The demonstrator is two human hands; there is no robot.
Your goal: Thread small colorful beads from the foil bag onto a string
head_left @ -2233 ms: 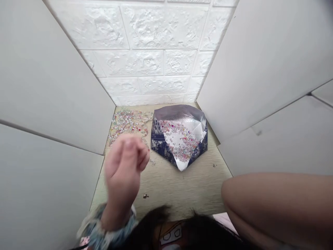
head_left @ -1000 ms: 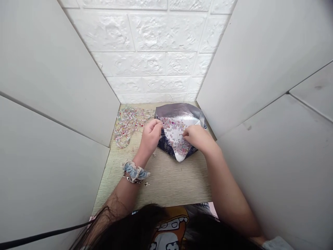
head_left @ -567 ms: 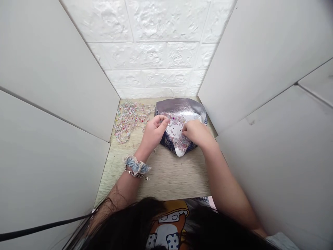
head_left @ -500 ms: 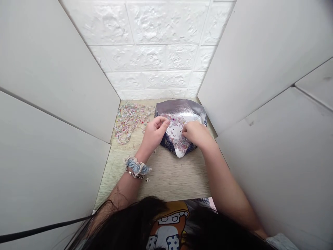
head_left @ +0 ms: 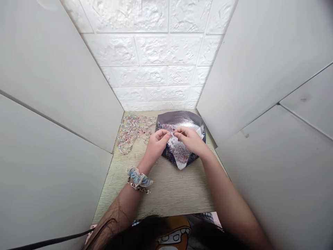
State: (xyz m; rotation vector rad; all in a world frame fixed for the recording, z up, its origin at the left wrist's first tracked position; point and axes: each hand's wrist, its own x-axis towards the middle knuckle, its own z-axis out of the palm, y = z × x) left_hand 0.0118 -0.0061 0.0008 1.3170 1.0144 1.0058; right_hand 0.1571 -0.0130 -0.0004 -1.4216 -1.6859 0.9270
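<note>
Over an opened, silver-lined bag [head_left: 182, 118] with a dark blue patterned outside, both hands meet with their fingertips close together. Small pink, clear and coloured beads [head_left: 181, 152] lie on the shiny lining. My left hand [head_left: 156, 144] pinches thumb against forefinger at the bag's left side; what sits in the pinch is too small to make out. Thumb and fingers of my right hand [head_left: 191, 140] are also pinched, just right of the left fingertips, on something I cannot make out. Left of the bag lies a tangled heap of strung beads [head_left: 131, 130].
The wooden tabletop [head_left: 179, 194] is narrow, between white panels [head_left: 85, 104] on the left and right. A white brick-patterned wall [head_left: 163, 74] closes off the back. A blue scrunchie [head_left: 139, 177] and a chain bracelet circle my left wrist. A dark cord [head_left: 57, 238] runs at lower left.
My right hand has risen from the beads in the bag to meet the left fingertips. The left hand keeps its pinch. The whole view has shifted slightly.
</note>
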